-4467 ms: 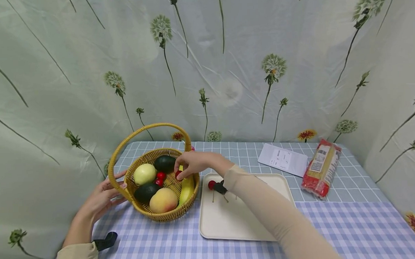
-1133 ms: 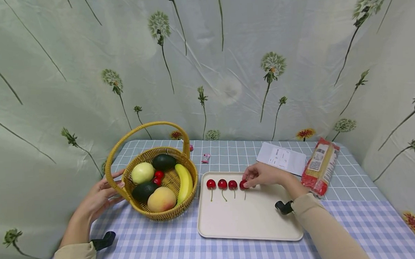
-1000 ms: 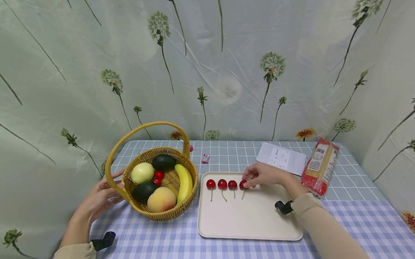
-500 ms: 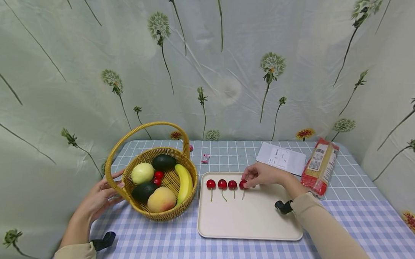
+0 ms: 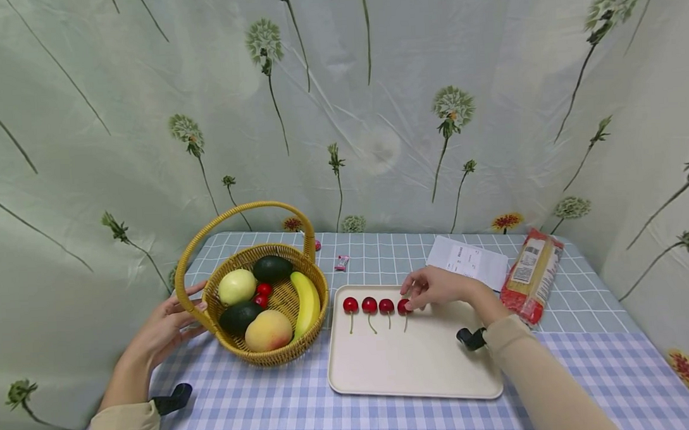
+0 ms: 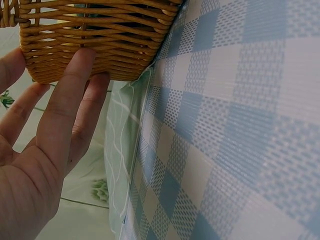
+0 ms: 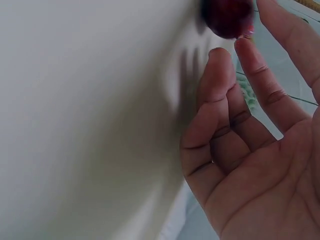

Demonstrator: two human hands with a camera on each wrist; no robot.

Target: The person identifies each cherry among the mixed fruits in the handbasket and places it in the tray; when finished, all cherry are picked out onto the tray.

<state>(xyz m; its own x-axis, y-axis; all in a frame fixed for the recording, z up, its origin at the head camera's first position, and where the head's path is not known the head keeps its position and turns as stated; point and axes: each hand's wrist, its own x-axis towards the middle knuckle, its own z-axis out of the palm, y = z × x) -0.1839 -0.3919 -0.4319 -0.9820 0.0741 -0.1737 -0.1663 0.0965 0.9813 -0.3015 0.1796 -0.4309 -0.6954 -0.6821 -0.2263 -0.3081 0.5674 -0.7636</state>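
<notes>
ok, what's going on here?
A person has four cherries in a row on the cream tray, near its far edge, stems toward them. Their right hand is at the rightmost cherry; contact is hard to tell. Their left hand touches the wicker basket, which holds a banana, a peach and other fruit.

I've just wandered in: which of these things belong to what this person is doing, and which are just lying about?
Part of the job, it seems:
- row of four cherries, right hand at the last
- cream tray under them
- basket, left hand touching its side

Apparently just lying about:
- red-ended packet
- white labelled sheet
- small pink wrapper
</notes>
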